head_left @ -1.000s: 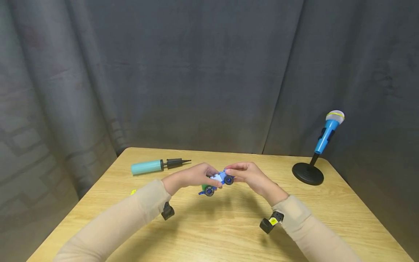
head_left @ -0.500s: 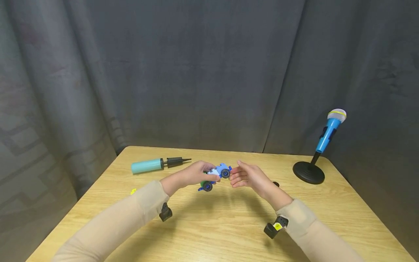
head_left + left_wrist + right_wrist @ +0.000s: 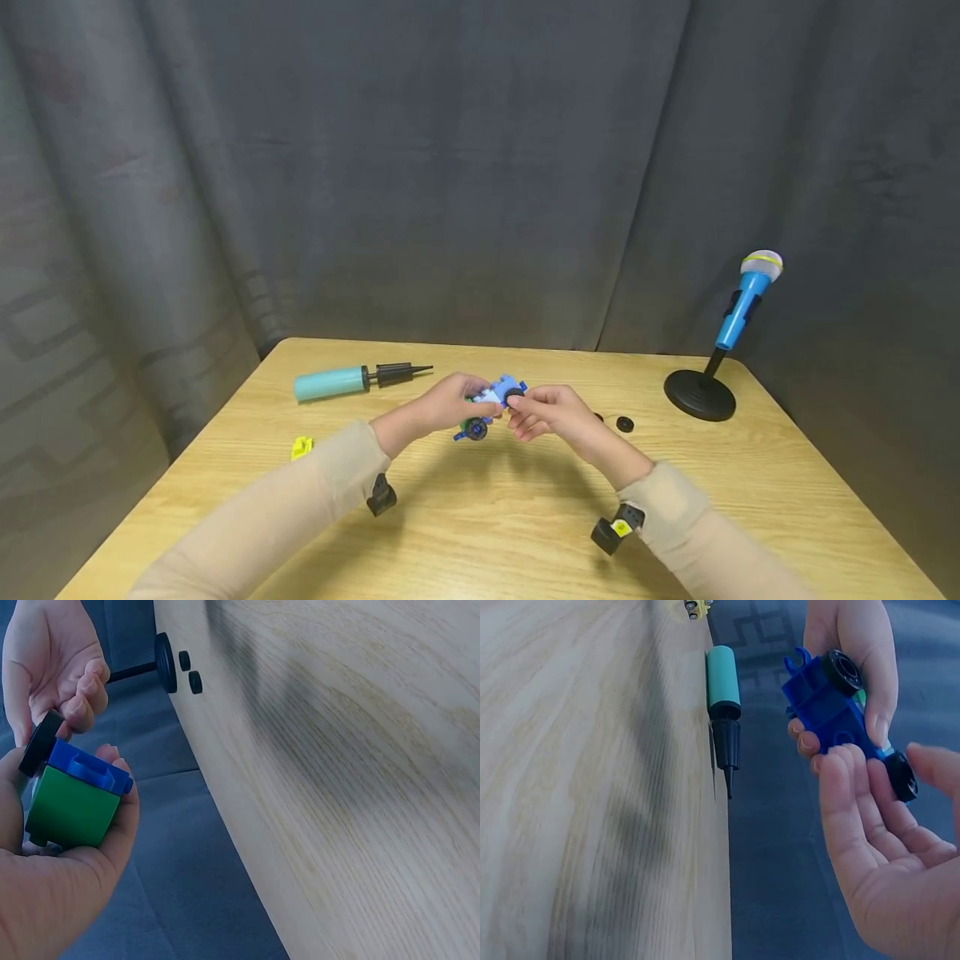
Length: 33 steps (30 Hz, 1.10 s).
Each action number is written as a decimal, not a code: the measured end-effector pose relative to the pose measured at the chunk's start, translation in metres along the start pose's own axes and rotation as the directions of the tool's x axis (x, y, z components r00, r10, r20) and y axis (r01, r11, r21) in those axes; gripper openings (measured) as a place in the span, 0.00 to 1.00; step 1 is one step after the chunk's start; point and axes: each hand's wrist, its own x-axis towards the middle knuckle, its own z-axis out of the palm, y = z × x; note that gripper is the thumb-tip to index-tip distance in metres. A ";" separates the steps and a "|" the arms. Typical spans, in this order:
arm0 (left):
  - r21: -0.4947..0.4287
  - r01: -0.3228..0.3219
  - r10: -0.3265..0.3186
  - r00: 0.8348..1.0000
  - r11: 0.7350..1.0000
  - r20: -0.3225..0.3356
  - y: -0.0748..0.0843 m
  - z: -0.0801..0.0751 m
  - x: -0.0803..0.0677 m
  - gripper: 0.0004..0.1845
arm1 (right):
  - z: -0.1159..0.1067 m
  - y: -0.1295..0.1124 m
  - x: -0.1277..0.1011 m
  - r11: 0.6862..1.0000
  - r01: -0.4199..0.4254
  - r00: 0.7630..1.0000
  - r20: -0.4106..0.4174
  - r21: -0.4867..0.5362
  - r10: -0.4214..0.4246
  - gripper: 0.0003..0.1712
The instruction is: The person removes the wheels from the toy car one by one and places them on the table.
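Observation:
A small toy car (image 3: pixel 491 398) of blue, white and green bricks with black wheels hangs a little above the wooden table (image 3: pixel 487 533). My left hand (image 3: pixel 468 398) grips its body; in the left wrist view the green block (image 3: pixel 71 806) lies in that palm. My right hand (image 3: pixel 519 407) meets the car from the right and pinches a black wheel (image 3: pixel 41 742) at its end between thumb and fingertips. In the right wrist view the blue underside (image 3: pixel 825 712) faces the camera, with that wheel (image 3: pixel 902 776) between the right thumb and fingers (image 3: pixel 851 787).
A teal balloon pump (image 3: pixel 330 382) with a black nozzle lies at the back left. A blue toy microphone (image 3: pixel 746 300) stands on a round black base (image 3: pixel 699 395) at the back right. Two loose black wheels (image 3: pixel 624 423) lie right of my hands; a yellow piece (image 3: pixel 302 447) lies left.
One second ago both hands held the car. Half a second ago the right hand had opened and drawn off it. Now it is back, pinching the wheel; the car sits slightly higher.

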 end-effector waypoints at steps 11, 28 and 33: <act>0.015 -0.001 0.002 1.000 1.000 -0.025 -0.002 0.004 -0.001 0.15 | 0.011 0.004 0.002 0.994 0.028 0.978 -0.204 -0.106 -0.049 0.23; 0.094 0.005 0.002 0.997 0.996 -0.075 -0.005 0.006 -0.001 0.14 | 0.018 0.003 0.003 0.963 0.092 0.955 -0.252 -0.255 -0.158 0.13; 0.065 0.005 0.000 0.997 0.998 -0.083 -0.006 0.004 0.001 0.16 | 0.014 0.002 0.004 0.956 0.108 0.968 -0.189 -0.272 -0.163 0.14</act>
